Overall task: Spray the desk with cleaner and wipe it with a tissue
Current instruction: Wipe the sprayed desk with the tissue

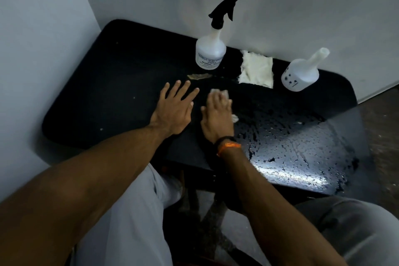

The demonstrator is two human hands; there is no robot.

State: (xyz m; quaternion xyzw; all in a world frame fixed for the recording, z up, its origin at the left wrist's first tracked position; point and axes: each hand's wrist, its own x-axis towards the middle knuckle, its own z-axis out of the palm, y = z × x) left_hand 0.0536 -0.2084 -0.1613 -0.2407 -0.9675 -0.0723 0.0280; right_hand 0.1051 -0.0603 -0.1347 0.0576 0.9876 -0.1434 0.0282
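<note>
A black desk (103, 84) fills the corner; its right half is wet with beaded droplets. My right hand (217, 114) presses flat on a white tissue (223, 92) near the desk's middle, with tissue edges showing past the fingertips and beside the palm. To its left, my left hand (173, 110) lies flat on the dry part with fingers spread, holding nothing. A white spray bottle (210, 54) with a black trigger head stands upright at the back against the wall.
A stack of white tissues (257, 70) lies at the back, right of the spray bottle. A white container with a long neck (301, 75) rests tilted at the back right. A small brownish scrap (198, 76) lies in front of the bottle. Walls close in behind and left.
</note>
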